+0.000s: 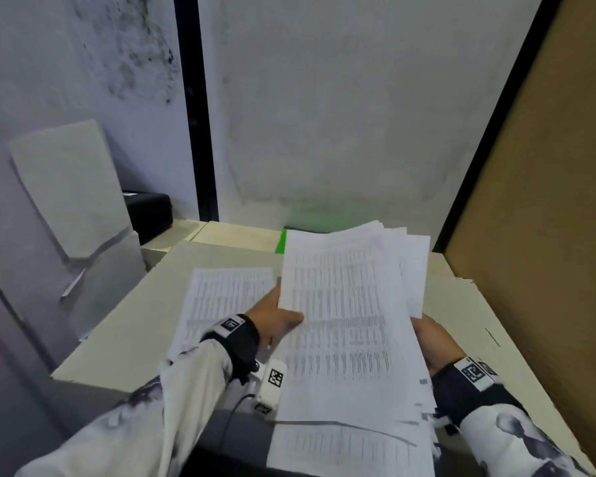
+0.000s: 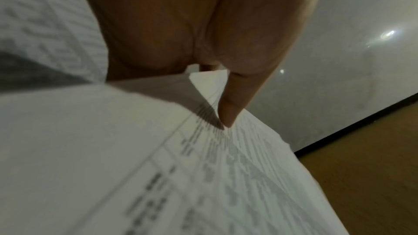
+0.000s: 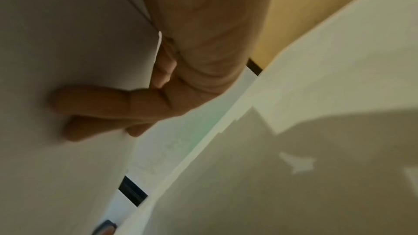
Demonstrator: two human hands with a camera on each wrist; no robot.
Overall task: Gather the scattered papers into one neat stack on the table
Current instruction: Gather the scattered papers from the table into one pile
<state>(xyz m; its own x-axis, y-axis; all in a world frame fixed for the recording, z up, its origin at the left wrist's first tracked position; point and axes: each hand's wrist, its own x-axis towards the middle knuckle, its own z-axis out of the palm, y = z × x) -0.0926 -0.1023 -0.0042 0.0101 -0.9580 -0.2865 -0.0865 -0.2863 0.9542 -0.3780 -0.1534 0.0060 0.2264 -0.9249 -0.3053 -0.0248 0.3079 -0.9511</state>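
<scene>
A thick, uneven sheaf of printed papers (image 1: 345,321) hangs above the cream table (image 1: 124,335), its sheets fanned out at the far end. My left hand (image 1: 277,318) pinches its left edge, thumb on the top sheet. In the left wrist view the thumb (image 2: 235,103) presses on the printed page (image 2: 203,176). My right hand (image 1: 434,342) grips the sheaf's right edge from below. The right wrist view has its fingers (image 3: 97,106) spread under the blank underside of the sheaf (image 3: 56,42). One more printed sheet (image 1: 217,304) lies flat on the table under my left wrist.
A brown board (image 1: 544,208) walls off the right side. Grey cabinet panels (image 1: 69,208) and a black box (image 1: 150,215) stand at the left. A green item (image 1: 281,241) lies at the back behind the sheaf. A white tagged device (image 1: 272,383) with a cable hangs below my left wrist.
</scene>
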